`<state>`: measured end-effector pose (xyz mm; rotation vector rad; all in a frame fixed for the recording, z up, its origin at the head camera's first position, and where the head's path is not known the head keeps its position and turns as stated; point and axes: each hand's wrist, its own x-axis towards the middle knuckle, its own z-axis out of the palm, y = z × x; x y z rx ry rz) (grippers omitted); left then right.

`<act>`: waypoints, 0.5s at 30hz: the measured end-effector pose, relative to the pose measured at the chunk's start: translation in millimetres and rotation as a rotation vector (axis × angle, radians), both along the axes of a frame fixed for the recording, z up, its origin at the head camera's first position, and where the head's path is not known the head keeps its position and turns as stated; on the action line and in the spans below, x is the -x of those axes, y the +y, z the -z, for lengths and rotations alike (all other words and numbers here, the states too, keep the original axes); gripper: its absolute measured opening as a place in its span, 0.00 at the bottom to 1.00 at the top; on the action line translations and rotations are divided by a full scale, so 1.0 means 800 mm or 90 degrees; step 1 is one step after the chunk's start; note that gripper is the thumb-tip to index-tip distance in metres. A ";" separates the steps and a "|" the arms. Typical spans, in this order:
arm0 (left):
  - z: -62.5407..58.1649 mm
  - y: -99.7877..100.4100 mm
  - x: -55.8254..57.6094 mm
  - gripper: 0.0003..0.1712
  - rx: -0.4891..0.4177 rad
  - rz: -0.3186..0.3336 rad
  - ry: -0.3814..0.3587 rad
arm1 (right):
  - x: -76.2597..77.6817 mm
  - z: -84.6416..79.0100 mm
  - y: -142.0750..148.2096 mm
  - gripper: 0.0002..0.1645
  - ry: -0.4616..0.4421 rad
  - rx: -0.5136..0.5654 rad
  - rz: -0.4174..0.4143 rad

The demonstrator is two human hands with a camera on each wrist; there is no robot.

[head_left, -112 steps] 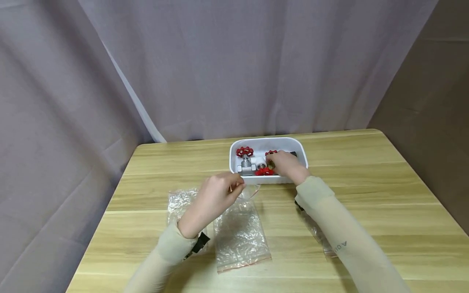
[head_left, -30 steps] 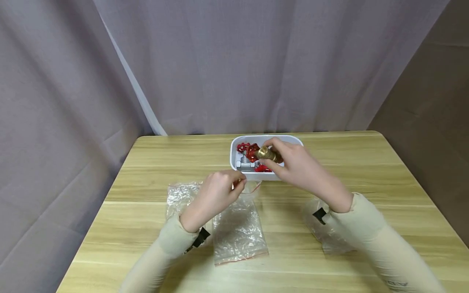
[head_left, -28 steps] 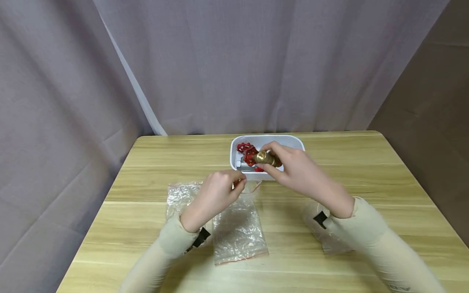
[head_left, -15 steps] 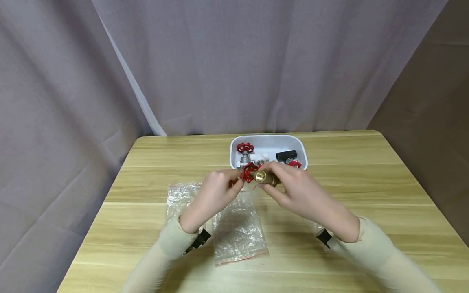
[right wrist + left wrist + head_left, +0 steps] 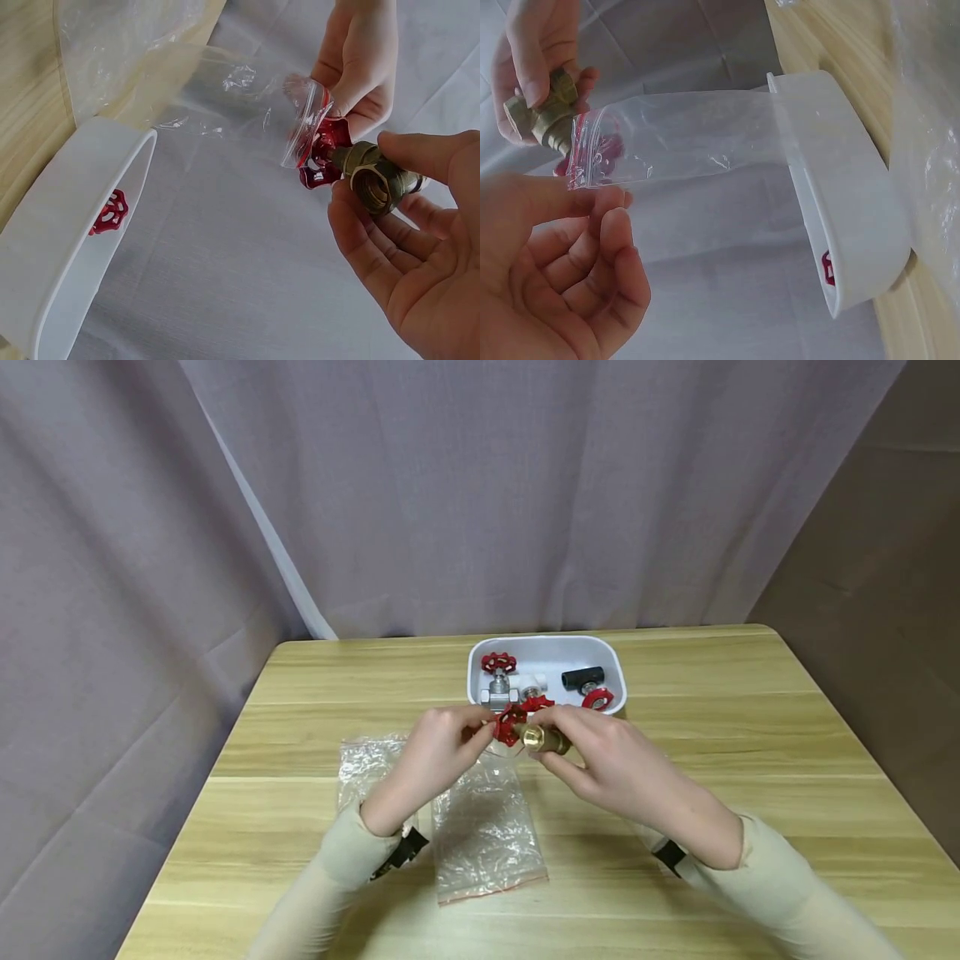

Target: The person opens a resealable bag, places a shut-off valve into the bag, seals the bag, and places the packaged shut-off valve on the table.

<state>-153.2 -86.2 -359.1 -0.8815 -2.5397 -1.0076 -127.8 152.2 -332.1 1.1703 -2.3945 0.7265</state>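
Observation:
My right hand [image 5: 611,756] grips a brass gate valve [image 5: 375,178] by its body, with the red handwheel [image 5: 325,154] pointing left. Between thumb and fingers, my left hand [image 5: 438,756] pinches the red-lined mouth of a clear zip bag [image 5: 690,135], which hangs below the hand. The handwheel is right at the bag's mouth and overlaps it in both wrist views. Behind the hands stands a white bin [image 5: 619,681], holding a silver valve [image 5: 498,689], a white valve [image 5: 534,685] and a black valve [image 5: 583,678], all with red handwheels.
Flat clear zip bags [image 5: 491,835] lie on the wooden table [image 5: 750,735], one [image 5: 363,764] partly under the left forearm. Another plastic bag [image 5: 651,839] is mostly hidden below the right wrist. Grey curtains [image 5: 450,502] enclose the back and sides.
My right hand has lifted the brass valve out of the bin and brought it left and toward me to the bag's mouth. The left hand has stayed nearly still, holding the bag.

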 end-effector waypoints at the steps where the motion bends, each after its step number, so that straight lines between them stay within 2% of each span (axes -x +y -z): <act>1: -0.001 0.000 0.000 0.08 -0.002 -0.001 0.000 | -0.001 0.000 0.000 0.21 0.002 -0.002 -0.004; 15: -0.005 -0.004 0.000 0.05 -0.029 -0.001 -0.027 | -0.006 0.001 0.000 0.21 0.006 -0.031 -0.019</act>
